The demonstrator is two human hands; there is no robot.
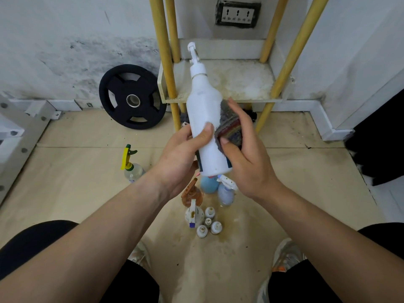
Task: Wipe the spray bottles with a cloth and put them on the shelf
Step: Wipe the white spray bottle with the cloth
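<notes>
My left hand (182, 154) grips a tall white spray bottle (204, 110) by its lower body, nozzle pointing up and away. My right hand (247, 158) holds a folded grey striped cloth (229, 125) against the bottle's right side. Behind it stands the shelf (240, 84) with yellow posts and a stained white board. On the floor below my hands are more bottles: a clear one with a yellow trigger (131, 167), a brown one (192, 194), a blue one (208, 184), a pale lilac one (226, 193), a white one (193, 216) and several small white bottles (211, 224).
A black weight plate (131, 97) leans on the wall left of the shelf. A white metal frame (19, 127) stands at the far left. A wall socket (238, 15) is above the shelf. My knees and shoes (286, 256) are at the bottom edge.
</notes>
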